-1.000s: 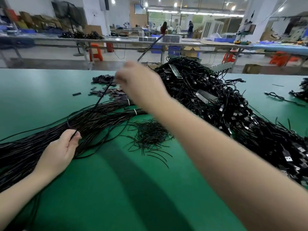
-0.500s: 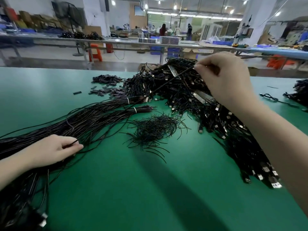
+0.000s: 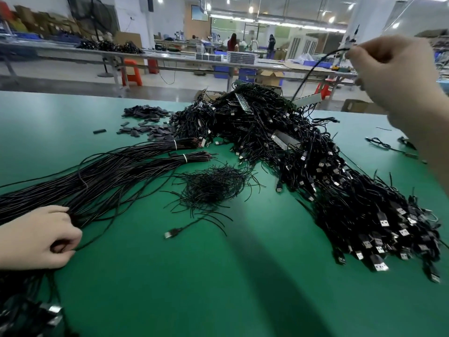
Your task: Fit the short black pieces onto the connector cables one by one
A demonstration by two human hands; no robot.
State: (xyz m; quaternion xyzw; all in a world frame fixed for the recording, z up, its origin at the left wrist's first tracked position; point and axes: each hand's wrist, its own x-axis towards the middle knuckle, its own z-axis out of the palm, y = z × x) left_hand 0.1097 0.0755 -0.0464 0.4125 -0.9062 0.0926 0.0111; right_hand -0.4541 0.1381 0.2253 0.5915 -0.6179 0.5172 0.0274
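Right hand (image 3: 398, 71) pinches a raised cable (image 3: 306, 74); left hand (image 3: 38, 238) grips bundled cables (image 3: 102, 176).

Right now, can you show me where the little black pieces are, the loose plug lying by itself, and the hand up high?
Short black pieces (image 3: 145, 111), head view, middle of the far pile.
Loose plug (image 3: 173, 232), head view, its black body.
Right hand (image 3: 398, 76), head view, the back of it.

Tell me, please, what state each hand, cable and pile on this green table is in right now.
Right hand: raised, pinching the end of one cable.
Left hand: on the table, pinching a thin cable.
Tied bundles: lying flat, bound with white ties.
Short black pieces: loose, scattered.
Big cable heap: tangled.
Single plug cable: lying apart, loose.
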